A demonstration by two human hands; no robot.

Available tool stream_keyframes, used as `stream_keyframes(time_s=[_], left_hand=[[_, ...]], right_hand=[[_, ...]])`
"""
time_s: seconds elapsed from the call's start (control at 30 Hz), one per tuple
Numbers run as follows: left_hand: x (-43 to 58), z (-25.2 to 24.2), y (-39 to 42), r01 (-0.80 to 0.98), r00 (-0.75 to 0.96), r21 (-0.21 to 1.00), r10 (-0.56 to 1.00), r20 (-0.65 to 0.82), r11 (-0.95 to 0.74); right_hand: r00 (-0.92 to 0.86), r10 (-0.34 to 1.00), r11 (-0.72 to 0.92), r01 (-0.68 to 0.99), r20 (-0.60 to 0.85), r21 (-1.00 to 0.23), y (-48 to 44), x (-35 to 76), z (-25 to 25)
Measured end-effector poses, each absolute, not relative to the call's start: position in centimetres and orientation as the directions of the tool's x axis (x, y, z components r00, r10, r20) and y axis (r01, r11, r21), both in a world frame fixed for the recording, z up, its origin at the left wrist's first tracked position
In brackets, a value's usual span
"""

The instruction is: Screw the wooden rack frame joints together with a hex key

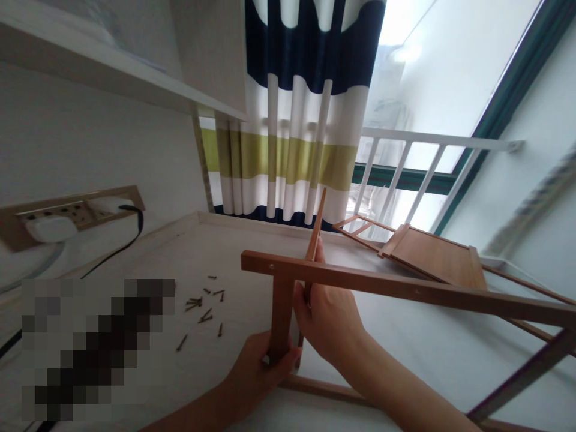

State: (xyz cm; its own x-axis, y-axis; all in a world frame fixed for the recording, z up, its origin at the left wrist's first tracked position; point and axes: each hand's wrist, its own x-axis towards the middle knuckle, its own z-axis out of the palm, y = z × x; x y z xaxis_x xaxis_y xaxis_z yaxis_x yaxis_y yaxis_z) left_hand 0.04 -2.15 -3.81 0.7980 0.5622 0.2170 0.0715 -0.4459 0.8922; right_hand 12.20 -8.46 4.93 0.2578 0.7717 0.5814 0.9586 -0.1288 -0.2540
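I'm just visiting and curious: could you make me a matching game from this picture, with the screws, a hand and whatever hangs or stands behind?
Things
1. screws
2. left hand
3. curtain
4. railing

Places, colours, states
A. plain white bars
B. scattered on a pale surface
C. navy, white and green bands
D. holding a short wooden piece

Pairs: 1-B, 2-D, 3-C, 4-A
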Motion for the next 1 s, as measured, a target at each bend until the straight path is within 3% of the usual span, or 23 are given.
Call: stream_keyframes(time_s=[0.33,0.7,1.0], left_hand=[[0.3,-3.7,-2.4,0.038,0.792,0.866,0.543,0.278,-0.498],[0.9,-4.8,-2.8,0.218,0.685,0.862,0.701,0.198,-0.457],[1.3,-3.5,-3.9,0.151,0.616,0.816,0.699,0.364,-0.558]], right_hand=[[0.256,0.834,-0.035,0.908,0.488,-0.417,-9.2,11.7,5.1],[0.227,0.844,0.053,0.866,0.485,-0.498,-8.5,12.4,5.4],[0.216,0.873,0.059,0.843,0.437,-0.534,-9.0,12.5,4.9]])
